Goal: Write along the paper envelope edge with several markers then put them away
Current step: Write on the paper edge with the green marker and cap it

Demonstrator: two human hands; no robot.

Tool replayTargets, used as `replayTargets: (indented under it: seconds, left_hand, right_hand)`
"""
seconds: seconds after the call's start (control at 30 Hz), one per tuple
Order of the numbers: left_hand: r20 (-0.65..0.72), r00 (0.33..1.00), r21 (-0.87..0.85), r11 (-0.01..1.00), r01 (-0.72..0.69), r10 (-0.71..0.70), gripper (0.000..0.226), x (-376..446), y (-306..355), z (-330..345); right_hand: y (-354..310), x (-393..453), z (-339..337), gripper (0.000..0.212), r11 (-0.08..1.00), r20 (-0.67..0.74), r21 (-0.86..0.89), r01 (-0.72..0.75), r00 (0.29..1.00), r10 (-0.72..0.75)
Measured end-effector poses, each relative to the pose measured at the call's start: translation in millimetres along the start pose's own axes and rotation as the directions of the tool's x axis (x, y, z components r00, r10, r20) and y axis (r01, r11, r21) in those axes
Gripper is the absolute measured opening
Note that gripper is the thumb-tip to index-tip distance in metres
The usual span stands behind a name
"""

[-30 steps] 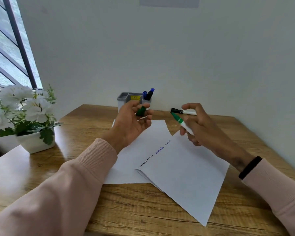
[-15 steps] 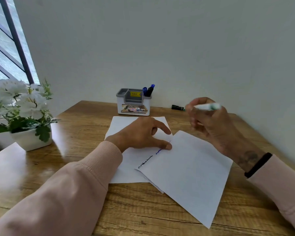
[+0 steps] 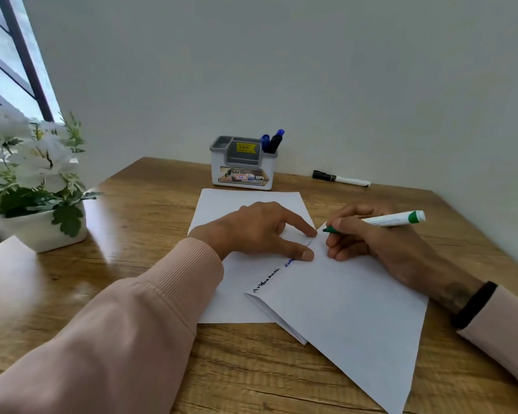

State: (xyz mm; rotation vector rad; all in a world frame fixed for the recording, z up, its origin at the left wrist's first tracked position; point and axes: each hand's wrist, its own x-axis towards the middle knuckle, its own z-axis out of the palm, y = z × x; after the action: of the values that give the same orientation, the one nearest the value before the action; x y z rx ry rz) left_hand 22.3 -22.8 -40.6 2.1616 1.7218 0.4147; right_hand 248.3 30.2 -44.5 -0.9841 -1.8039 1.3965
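A white paper envelope (image 3: 350,312) lies slanted on the wooden table, over a white sheet (image 3: 222,204). Black and blue writing runs along its upper left edge. My left hand (image 3: 263,231) presses flat on that edge with spread fingers. My right hand (image 3: 368,240) grips a green marker (image 3: 389,219), uncapped, its tip at the envelope's top corner. A black-capped marker (image 3: 340,178) lies by the wall. Two blue-capped markers (image 3: 271,141) stand in the grey and white holder (image 3: 241,165).
A white pot of white flowers (image 3: 33,180) stands at the left, beside a window. The wall closes off the table at the back and right. The table's wood surface (image 3: 138,210) shows between pot and paper.
My left hand stayed pressed on the envelope edge. My right hand came down from the air and brought the green marker's tip to the envelope's top corner.
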Motion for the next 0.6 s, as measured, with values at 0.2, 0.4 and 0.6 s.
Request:
replayTargets:
  seconds: [0.2, 0.4, 0.6]
  left_hand:
    - [-0.02, 0.999, -0.05, 0.998, -0.027, 0.026, 0.049, 1, -3, 0]
    - [-0.028, 0.999, -0.05, 0.998, -0.038, 0.037, 0.048, 4, -8, 0]
    - [-0.023, 0.998, -0.065, 0.996, -0.057, 0.055, 0.048, 11, -14, 0]
  right_hand:
    - [0, 5, -2, 0.014, 0.987, 0.076, -0.161, 0.021, 0.997, -0.009]
    - [0, 16, 5, 0.004, 0.91, 0.059, -0.4, 0.106, 0.994, -0.09]
    - [5, 19, 3, 0.006, 0.897, 0.05, -0.423, 0.13, 0.991, -0.12]
